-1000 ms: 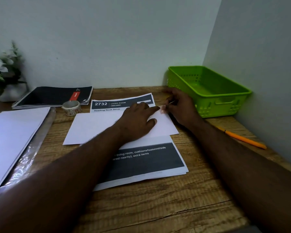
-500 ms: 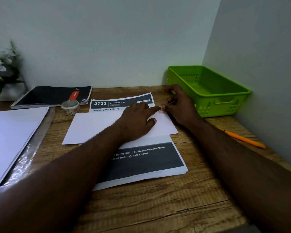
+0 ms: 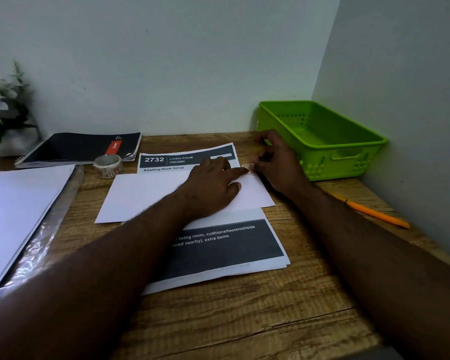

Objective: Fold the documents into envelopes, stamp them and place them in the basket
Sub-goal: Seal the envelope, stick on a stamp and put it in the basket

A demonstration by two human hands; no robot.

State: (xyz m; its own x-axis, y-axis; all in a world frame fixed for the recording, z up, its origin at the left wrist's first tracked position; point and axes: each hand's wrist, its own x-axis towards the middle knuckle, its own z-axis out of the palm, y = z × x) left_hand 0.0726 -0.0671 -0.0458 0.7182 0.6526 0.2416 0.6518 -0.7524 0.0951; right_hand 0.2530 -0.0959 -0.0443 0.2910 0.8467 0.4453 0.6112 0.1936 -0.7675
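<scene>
**Stamp going onto the envelope corner**

Right hand (image 3: 278,167) first: its grip is curled in tight, fingertips pinching a small pale stamp (image 3: 247,167) at the far right corner of the white envelope (image 3: 146,196). The left hand (image 3: 213,185) lies flat on that envelope, fingers straight, index finger reaching out to the stamp's edge, pinning the paper down.

To do this well, I'd say keep the left palm weighted so the envelope can't slide, set the stamp square to the corner, then press from one edge across so it seats flat.

The envelope itself is plain white, lying flat, its corners crisp, set crosswise over a stack of printed documents (image 3: 218,245) with dark banners. Just beyond the right hand sits the green basket (image 3: 348,162), nothing visible inside it, against the wall on the wooden worktop (image 3: 244,313). A roll of tape (image 3: 107,166) stands near the envelope's far left corner.
</scene>
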